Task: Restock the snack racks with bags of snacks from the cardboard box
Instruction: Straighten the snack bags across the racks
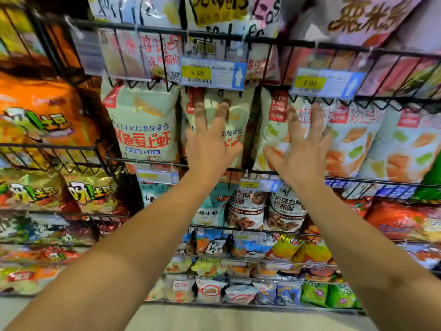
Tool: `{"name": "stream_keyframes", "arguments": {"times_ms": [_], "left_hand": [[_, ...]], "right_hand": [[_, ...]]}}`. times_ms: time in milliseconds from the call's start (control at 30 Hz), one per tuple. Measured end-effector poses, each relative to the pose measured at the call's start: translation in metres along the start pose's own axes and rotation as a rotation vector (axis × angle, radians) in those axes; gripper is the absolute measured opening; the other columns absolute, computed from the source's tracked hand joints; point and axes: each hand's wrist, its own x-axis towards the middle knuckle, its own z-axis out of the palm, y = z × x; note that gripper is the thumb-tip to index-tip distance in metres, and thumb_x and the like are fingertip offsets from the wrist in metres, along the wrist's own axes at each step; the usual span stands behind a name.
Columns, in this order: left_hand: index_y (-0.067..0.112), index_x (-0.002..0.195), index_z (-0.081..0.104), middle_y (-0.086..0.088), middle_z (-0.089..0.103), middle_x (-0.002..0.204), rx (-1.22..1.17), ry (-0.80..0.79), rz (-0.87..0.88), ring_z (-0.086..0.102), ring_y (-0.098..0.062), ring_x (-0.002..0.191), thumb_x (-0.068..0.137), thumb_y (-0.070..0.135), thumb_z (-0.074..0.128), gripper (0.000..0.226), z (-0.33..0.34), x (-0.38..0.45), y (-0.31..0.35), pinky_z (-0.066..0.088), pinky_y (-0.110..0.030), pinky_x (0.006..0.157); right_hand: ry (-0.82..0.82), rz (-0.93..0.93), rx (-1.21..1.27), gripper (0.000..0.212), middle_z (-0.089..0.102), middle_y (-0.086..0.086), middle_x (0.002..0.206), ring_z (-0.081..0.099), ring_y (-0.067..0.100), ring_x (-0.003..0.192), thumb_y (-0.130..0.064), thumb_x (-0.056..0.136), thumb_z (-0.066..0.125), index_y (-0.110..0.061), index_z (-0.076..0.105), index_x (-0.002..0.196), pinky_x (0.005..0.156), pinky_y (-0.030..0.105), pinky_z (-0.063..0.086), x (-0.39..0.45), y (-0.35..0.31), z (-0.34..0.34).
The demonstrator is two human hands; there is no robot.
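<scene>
The left hand (pixel 210 142) and right hand (pixel 303 149), fingers spread wide, press cream plastic snack bags (pixel 214 120) into the black wire rack (pixel 152 161) at twelve o'clock; fetching more comes next.

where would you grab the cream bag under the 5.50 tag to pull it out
Take the cream bag by its upper edges, coming from the front and lifting up: the wire rail crosses its lower part, and bags crowd both sides. The left hand lies flat on its face, fingers straight; the right hand is spread nearby.
</scene>
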Motion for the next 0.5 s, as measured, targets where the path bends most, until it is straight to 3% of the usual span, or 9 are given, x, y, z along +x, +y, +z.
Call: {"name": "stream_keyframes", "arguments": {"times_ms": [100,167,367,500], "left_hand": [[0.041,0.154,0.022,-0.014,0.01,0.164,0.025,-0.095,-0.042,0.037,-0.048,0.132,0.082,0.058,0.066,0.086,-0.01,0.01,0.002,0.044,-0.053,0.099],[0.041,0.153,0.023,-0.016,0.011,0.164,0.036,-0.108,-0.032,0.037,-0.049,0.133,0.081,0.057,0.067,0.086,-0.016,0.013,0.001,0.042,-0.053,0.101],[0.04,0.151,0.028,-0.017,0.021,0.157,0.016,-0.078,-0.032,0.041,-0.049,0.126,0.079,0.054,0.071,0.085,-0.02,0.006,-0.002,0.046,-0.053,0.092],[0.041,0.152,0.027,-0.015,0.013,0.162,0.035,-0.101,-0.056,0.037,-0.047,0.13,0.08,0.055,0.07,0.085,-0.019,0.009,0.002,0.046,-0.054,0.094]], "right_hand": [[0.004,-0.019,-0.013,0.081,0.013,0.013,0.165,0.029,0.052,0.136,-0.053,0.08,0.069,-0.031,0.038,0.151,0.095,0.06,0.042,0.002,-0.002,-0.002],[-0.019,-0.021,-0.071,0.08,0.019,0.014,0.163,0.033,0.051,0.131,-0.056,0.08,0.069,-0.029,0.041,0.15,0.099,0.054,0.041,0.011,-0.004,-0.007],[-0.094,0.019,-0.12,0.078,0.018,0.006,0.164,0.028,0.048,0.136,-0.059,0.083,0.067,-0.029,0.041,0.15,0.097,0.051,0.045,0.015,-0.01,-0.018],[-0.18,0.06,-0.124,0.086,0.017,0.002,0.164,0.028,0.048,0.136,-0.064,0.081,0.064,-0.035,0.03,0.155,0.095,0.052,0.048,0.025,-0.008,-0.018]]}}
